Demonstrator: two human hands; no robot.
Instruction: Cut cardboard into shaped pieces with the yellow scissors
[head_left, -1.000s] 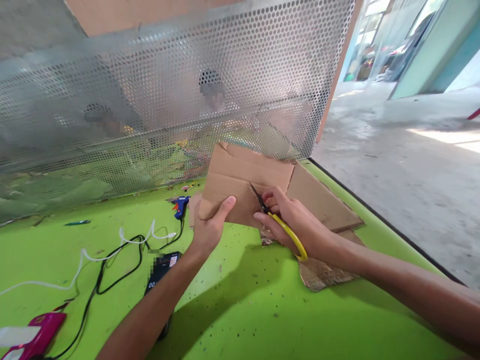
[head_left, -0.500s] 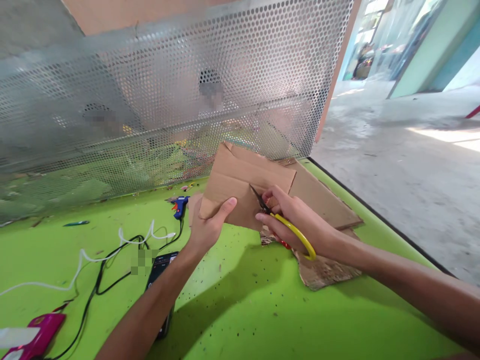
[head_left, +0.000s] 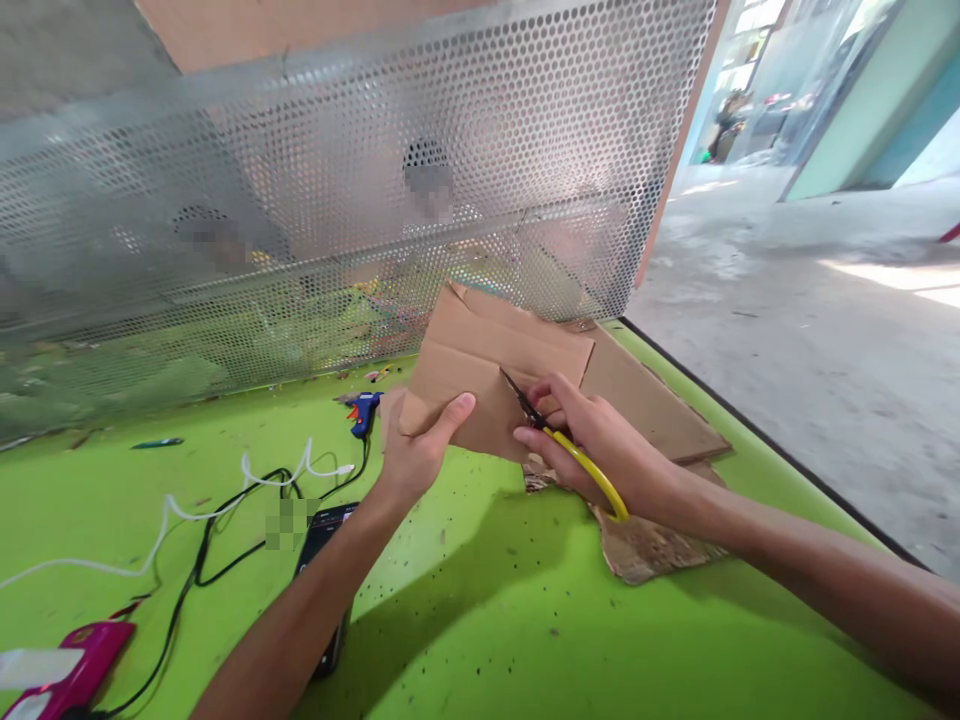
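My left hand grips the lower left edge of a piece of brown cardboard, thumb on the face and fingers hidden behind it. Wrapped round a pair of scissors with a yellow handle is my right hand. The dark blade lies against the cardboard's face, its tip near the middle by a crease line. Where the other blade sits is hard to see. Behind and to the right, more cardboard pieces lie on the green tabletop, one with a torn, rough edge.
A perforated metal panel stands along the far side, with people blurred behind it. At left are a blue glue gun, white cable, black cord, phone, pink device and pen. Concrete floor lies beyond the right edge.
The view has shifted very slightly, so things sit a little further right. Both hands, the scissors and the cardboard keep nearly the same pose.
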